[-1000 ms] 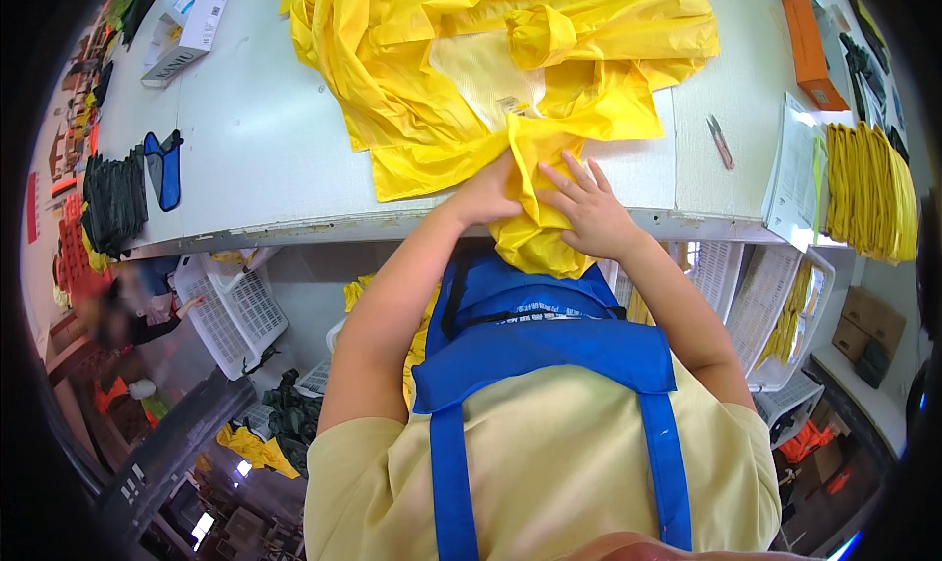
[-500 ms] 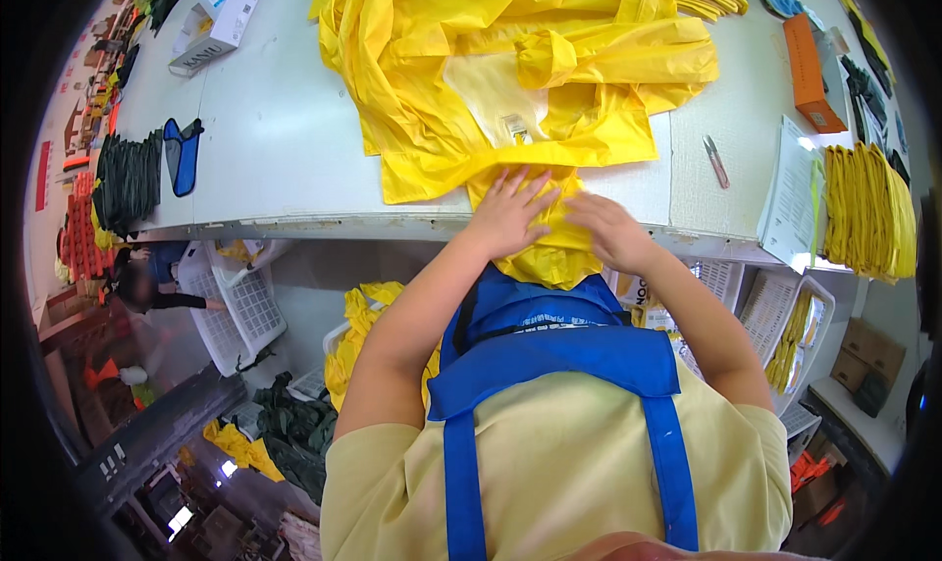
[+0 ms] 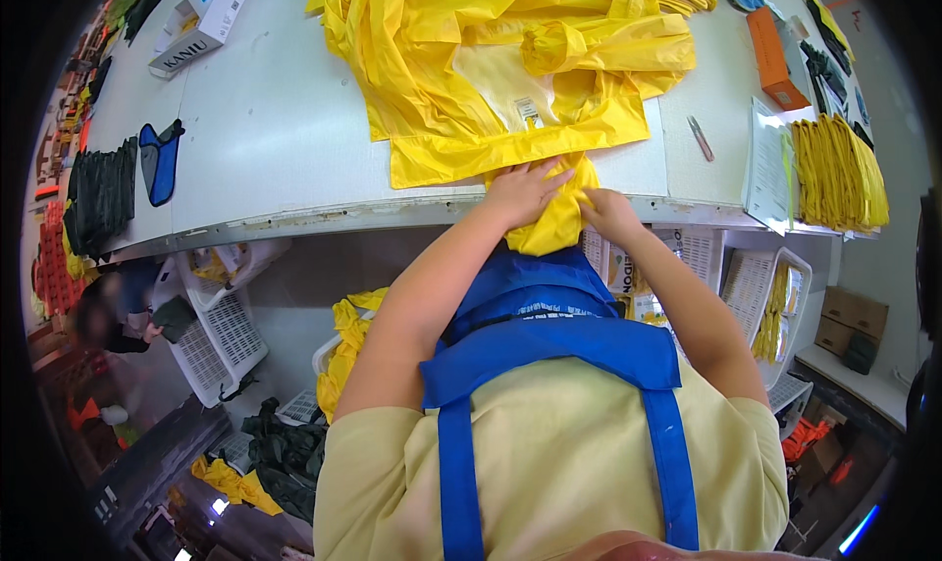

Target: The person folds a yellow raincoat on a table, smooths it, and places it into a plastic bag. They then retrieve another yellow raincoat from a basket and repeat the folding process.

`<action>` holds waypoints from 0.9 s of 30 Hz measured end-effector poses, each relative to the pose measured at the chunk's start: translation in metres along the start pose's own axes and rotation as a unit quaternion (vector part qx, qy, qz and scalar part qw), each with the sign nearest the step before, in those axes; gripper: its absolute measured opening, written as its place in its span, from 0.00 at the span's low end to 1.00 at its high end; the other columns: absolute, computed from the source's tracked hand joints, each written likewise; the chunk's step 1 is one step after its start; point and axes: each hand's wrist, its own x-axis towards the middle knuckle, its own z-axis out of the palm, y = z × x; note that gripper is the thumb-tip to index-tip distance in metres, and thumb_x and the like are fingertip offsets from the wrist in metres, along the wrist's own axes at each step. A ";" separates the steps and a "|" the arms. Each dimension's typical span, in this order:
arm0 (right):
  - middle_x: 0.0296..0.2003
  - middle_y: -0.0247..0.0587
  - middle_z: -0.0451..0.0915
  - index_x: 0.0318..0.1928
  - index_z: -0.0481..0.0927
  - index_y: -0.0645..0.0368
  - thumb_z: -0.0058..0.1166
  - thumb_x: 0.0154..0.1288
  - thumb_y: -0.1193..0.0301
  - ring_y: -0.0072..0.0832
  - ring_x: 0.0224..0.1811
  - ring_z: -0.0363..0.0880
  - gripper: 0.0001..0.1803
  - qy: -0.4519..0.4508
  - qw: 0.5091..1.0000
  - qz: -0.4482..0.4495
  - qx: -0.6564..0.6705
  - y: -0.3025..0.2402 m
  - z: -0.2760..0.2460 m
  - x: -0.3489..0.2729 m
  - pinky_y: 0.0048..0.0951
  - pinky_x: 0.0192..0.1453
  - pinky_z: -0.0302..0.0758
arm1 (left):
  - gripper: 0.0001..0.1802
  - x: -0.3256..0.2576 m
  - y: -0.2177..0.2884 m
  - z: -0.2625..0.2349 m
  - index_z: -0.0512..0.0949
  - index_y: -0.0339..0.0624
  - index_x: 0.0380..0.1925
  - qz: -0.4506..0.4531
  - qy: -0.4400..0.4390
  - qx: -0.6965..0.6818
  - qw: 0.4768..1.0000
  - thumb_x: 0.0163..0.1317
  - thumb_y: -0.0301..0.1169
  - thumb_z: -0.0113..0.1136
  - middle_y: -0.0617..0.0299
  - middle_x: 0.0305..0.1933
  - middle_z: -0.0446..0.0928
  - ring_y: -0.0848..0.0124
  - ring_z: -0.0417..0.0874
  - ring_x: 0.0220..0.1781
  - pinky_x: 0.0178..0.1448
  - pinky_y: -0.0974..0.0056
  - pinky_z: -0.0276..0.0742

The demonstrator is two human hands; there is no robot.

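— Where could hands pass on the pale grey desk [image 3: 275, 129]?

— Left of the crumpled yellow fabric garment [image 3: 500, 61], a wide bare stretch runs out to the stack of black cloth pieces [image 3: 98, 193].

— And right?

— Narrower: a small metal clipper [image 3: 700, 137], white paper sheets [image 3: 763, 154] and a folded yellow fabric stack [image 3: 839, 169] crowd it.

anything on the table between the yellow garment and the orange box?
Head view: one small metal tool lies on the white table between the yellow garment and the orange box.

One yellow garment [image 3: 491, 80], two hands, one orange box [image 3: 771, 59], one white carton [image 3: 201, 26], three white baskets.
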 end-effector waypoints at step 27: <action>0.33 0.43 0.79 0.39 0.79 0.53 0.57 0.58 0.65 0.40 0.39 0.77 0.10 -0.107 0.988 -0.078 0.081 -0.014 -0.026 0.062 0.38 0.45 0.74 | 0.13 -0.021 0.024 -0.030 0.77 0.46 0.31 0.052 0.156 0.099 0.981 0.51 0.41 0.62 0.59 0.26 0.74 0.58 0.77 0.35 0.42 0.58 0.71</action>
